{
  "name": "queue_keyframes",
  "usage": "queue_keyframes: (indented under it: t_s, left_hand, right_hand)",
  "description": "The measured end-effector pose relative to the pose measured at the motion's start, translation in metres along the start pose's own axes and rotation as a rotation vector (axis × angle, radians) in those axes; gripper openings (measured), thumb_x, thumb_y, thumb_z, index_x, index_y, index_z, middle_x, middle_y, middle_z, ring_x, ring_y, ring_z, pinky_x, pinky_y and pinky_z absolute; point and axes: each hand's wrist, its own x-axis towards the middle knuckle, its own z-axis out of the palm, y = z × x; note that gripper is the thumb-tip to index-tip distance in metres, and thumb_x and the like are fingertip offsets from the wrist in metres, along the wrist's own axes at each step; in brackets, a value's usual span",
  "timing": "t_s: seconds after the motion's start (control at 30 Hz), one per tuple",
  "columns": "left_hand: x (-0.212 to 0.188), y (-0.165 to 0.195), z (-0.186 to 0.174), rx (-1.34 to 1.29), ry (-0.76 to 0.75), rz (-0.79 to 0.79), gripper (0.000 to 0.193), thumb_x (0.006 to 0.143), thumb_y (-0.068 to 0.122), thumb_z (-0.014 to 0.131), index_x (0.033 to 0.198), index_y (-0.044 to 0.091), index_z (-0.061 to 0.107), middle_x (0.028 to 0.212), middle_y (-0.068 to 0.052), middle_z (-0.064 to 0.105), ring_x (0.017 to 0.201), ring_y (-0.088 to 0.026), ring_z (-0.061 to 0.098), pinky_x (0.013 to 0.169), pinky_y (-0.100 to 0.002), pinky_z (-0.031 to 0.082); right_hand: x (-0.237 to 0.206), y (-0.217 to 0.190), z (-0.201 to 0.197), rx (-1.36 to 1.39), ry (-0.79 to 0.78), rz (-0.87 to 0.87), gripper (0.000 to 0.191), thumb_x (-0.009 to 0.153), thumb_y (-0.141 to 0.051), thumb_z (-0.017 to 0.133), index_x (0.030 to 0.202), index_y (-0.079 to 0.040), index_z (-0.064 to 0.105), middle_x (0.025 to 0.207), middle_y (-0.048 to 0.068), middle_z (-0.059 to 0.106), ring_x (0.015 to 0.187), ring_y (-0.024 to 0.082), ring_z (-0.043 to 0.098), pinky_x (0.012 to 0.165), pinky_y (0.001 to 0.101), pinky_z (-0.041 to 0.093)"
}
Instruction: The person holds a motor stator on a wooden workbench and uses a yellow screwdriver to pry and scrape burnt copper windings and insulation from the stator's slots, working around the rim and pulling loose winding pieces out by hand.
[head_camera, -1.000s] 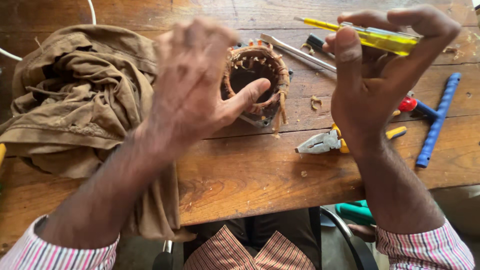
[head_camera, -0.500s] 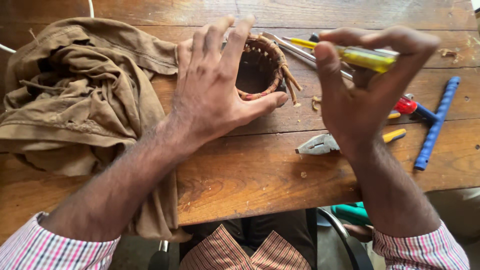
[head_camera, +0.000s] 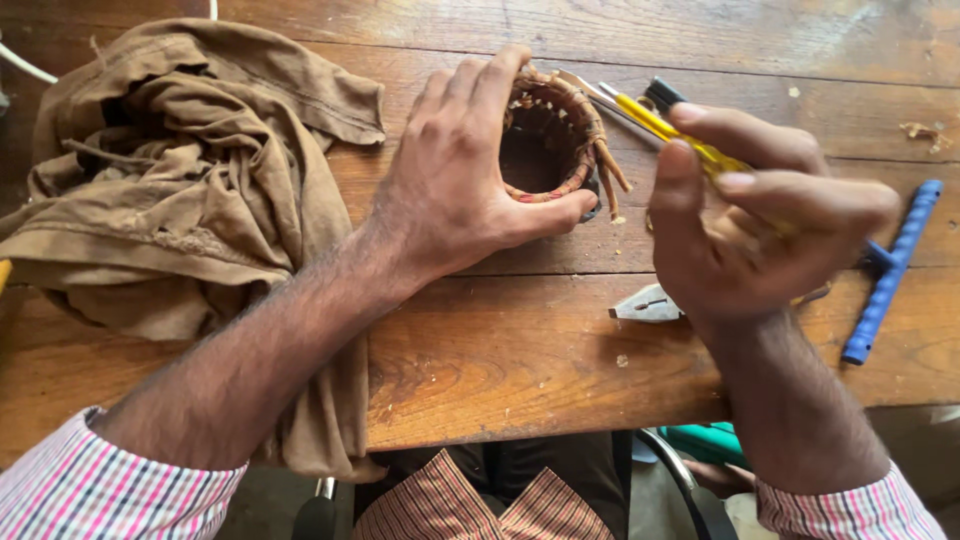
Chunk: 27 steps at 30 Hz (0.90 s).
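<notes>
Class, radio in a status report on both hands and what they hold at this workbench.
Left hand gripping round coil winding on wooden bench. Right hand holding yellow tool above it. Pliers, blue handle, brown cloth alongside; nothing blocking.

Worktop (head_camera: 520, 340): worn brown wooden planks, grain running 9 to 3 o'clock, scuffed, a few pale chips near 2 o'clock. Soft even light, mild shadows. Below the near edge at 6 o'clock, a dark metal chair frame (head_camera: 680, 480); floor not discernible.
</notes>
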Motion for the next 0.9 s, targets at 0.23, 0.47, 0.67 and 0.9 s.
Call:
queue_keyframes:
  t_s: [0.23, 0.47, 0.67, 0.9]
  left_hand:
    - [0.000, -0.003, 0.003, 0.008, 0.063, 0.070, 0.107, 0.083, 0.061, 0.088, 0.146, -0.010, 0.040, 0.126, -0.024, 0.058, 0.120, -0.038, 0.058, 0.109, -0.051, 0.048]
    - [0.000, -0.004, 0.003, 0.014, 0.022, 0.055, 0.105, 0.083, 0.062, 0.085, 0.146, -0.010, 0.041, 0.124, -0.024, 0.058, 0.118, -0.037, 0.059, 0.106, -0.051, 0.049]
    - [0.003, -0.007, 0.008, -0.004, 0.016, 0.078, 0.104, 0.084, 0.063, 0.084, 0.145, -0.010, 0.041, 0.122, -0.023, 0.059, 0.114, -0.035, 0.060, 0.101, -0.050, 0.052]
    - [0.003, -0.005, 0.005, -0.011, 0.009, 0.081, 0.103, 0.083, 0.061, 0.083, 0.144, -0.011, 0.042, 0.120, -0.024, 0.059, 0.111, -0.036, 0.060, 0.101, -0.051, 0.052]
  right_hand:
    - [-0.009, 0.001, 0.003, 0.043, 0.018, 0.113, 0.036, 0.113, 0.009, 0.072, 0.123, -0.003, 0.039, 0.123, 0.023, 0.061, 0.111, 0.029, 0.075, 0.090, 0.0320, 0.067]
    - [0.003, -0.003, 0.002, 0.025, 0.027, 0.162, 0.037, 0.112, 0.010, 0.071, 0.121, -0.003, 0.037, 0.118, 0.021, 0.067, 0.107, 0.024, 0.076, 0.090, 0.0295, 0.065]
    - [0.001, -0.006, -0.003, -0.084, -0.001, 0.159, 0.037, 0.108, 0.011, 0.072, 0.117, -0.002, 0.039, 0.114, 0.026, 0.067, 0.101, 0.024, 0.070, 0.086, 0.0286, 0.058]
    - [-0.006, -0.001, -0.006, 0.032, 0.046, 0.216, 0.037, 0.116, 0.007, 0.072, 0.120, -0.004, 0.037, 0.118, 0.020, 0.070, 0.105, 0.021, 0.074, 0.089, 0.0270, 0.062]
